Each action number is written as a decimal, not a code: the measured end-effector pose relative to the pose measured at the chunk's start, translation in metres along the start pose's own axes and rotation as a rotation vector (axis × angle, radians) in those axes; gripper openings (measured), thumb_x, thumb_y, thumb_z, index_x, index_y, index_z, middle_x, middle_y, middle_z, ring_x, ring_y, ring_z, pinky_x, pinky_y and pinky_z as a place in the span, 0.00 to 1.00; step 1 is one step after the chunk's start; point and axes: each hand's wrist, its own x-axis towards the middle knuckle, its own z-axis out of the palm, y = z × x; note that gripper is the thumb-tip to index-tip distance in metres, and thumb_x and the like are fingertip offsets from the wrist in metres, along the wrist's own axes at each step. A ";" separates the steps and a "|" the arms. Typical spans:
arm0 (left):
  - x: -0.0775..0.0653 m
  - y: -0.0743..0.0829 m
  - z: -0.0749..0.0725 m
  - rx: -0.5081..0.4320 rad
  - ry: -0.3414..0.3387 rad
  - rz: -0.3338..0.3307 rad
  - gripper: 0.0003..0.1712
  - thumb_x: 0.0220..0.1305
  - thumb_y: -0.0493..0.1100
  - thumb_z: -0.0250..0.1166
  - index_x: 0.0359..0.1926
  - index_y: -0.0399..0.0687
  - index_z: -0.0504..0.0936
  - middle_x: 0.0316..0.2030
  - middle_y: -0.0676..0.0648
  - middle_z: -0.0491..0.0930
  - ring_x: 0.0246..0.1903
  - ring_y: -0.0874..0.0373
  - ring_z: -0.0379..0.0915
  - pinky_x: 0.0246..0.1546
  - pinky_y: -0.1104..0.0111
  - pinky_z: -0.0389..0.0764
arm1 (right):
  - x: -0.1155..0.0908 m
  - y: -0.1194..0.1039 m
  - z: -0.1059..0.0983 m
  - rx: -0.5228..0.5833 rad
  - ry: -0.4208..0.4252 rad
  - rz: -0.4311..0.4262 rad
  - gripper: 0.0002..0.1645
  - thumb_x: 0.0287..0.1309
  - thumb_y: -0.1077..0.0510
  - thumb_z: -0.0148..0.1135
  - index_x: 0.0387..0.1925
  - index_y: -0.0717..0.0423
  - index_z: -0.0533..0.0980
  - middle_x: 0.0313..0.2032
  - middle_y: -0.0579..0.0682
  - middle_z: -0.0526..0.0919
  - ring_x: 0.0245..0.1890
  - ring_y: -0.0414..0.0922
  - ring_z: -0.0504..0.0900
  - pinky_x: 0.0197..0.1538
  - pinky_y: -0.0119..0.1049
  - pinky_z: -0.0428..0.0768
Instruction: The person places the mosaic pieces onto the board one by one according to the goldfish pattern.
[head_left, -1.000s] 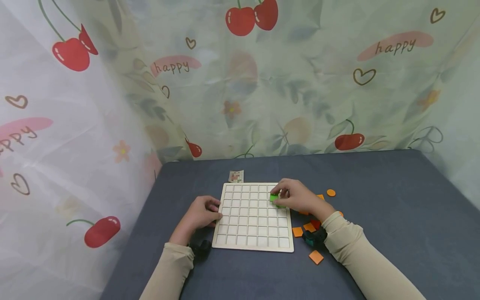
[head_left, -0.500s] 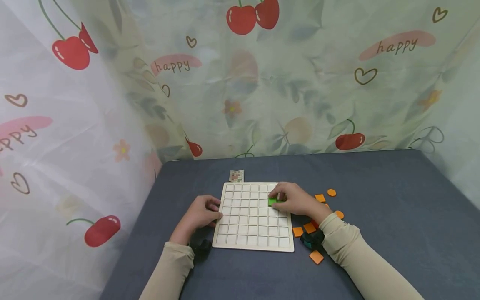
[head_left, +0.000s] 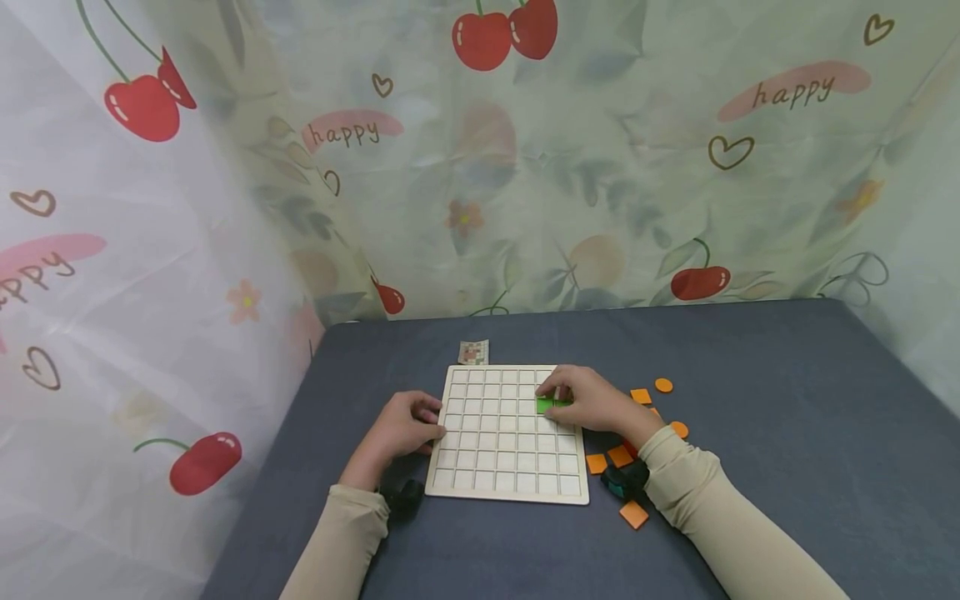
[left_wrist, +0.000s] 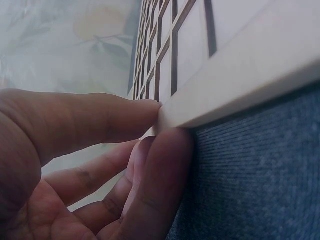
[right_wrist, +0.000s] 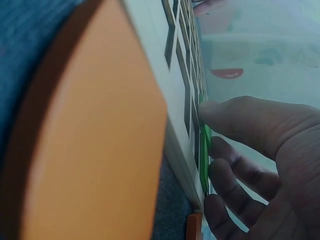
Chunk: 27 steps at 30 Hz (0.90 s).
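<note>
Tile (head_left: 544, 405), likely light, stiff and best held by edges, is pinched by the right hand (head_left: 592, 400), the board (head_left: 496, 440) by the left hand (head_left: 402, 427).

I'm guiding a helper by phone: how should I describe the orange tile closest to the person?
On the dark table, find the pale gridded board. Off its right side lie several loose pieces, mostly orange. The orange tile is the square turned roughly cornerwise, lying apart from the others and nearest the viewer of all visible pieces.
</note>
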 end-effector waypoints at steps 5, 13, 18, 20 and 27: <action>0.000 0.000 0.000 0.004 0.004 -0.002 0.21 0.60 0.31 0.75 0.55 0.37 0.84 0.38 0.41 0.81 0.32 0.51 0.80 0.29 0.60 0.89 | 0.000 0.000 0.000 -0.012 -0.003 0.013 0.16 0.66 0.58 0.73 0.54 0.53 0.88 0.45 0.47 0.85 0.39 0.40 0.80 0.45 0.36 0.81; 0.001 -0.001 0.001 0.010 0.005 -0.004 0.21 0.59 0.31 0.75 0.55 0.37 0.85 0.38 0.40 0.82 0.33 0.51 0.81 0.28 0.61 0.89 | 0.000 0.000 0.001 -0.021 -0.022 0.028 0.15 0.67 0.58 0.72 0.53 0.53 0.88 0.45 0.47 0.83 0.40 0.40 0.80 0.45 0.36 0.81; 0.002 -0.002 0.000 0.004 0.002 -0.002 0.21 0.60 0.31 0.75 0.55 0.37 0.85 0.38 0.40 0.82 0.32 0.51 0.81 0.28 0.61 0.89 | -0.001 -0.002 0.000 -0.021 -0.024 0.023 0.16 0.67 0.59 0.71 0.55 0.54 0.88 0.45 0.48 0.82 0.41 0.41 0.80 0.46 0.37 0.80; 0.002 -0.002 0.000 0.000 -0.002 -0.002 0.21 0.60 0.31 0.75 0.55 0.37 0.85 0.38 0.40 0.82 0.32 0.51 0.81 0.28 0.60 0.89 | -0.002 -0.002 -0.002 -0.016 -0.013 0.018 0.16 0.67 0.59 0.71 0.55 0.54 0.87 0.45 0.49 0.82 0.41 0.41 0.80 0.46 0.36 0.81; 0.002 -0.002 -0.001 -0.012 -0.012 -0.003 0.21 0.60 0.31 0.75 0.55 0.37 0.84 0.39 0.40 0.82 0.33 0.50 0.81 0.29 0.59 0.89 | -0.010 -0.002 -0.017 0.021 0.040 0.037 0.14 0.70 0.61 0.68 0.55 0.56 0.86 0.45 0.51 0.82 0.36 0.43 0.78 0.39 0.35 0.80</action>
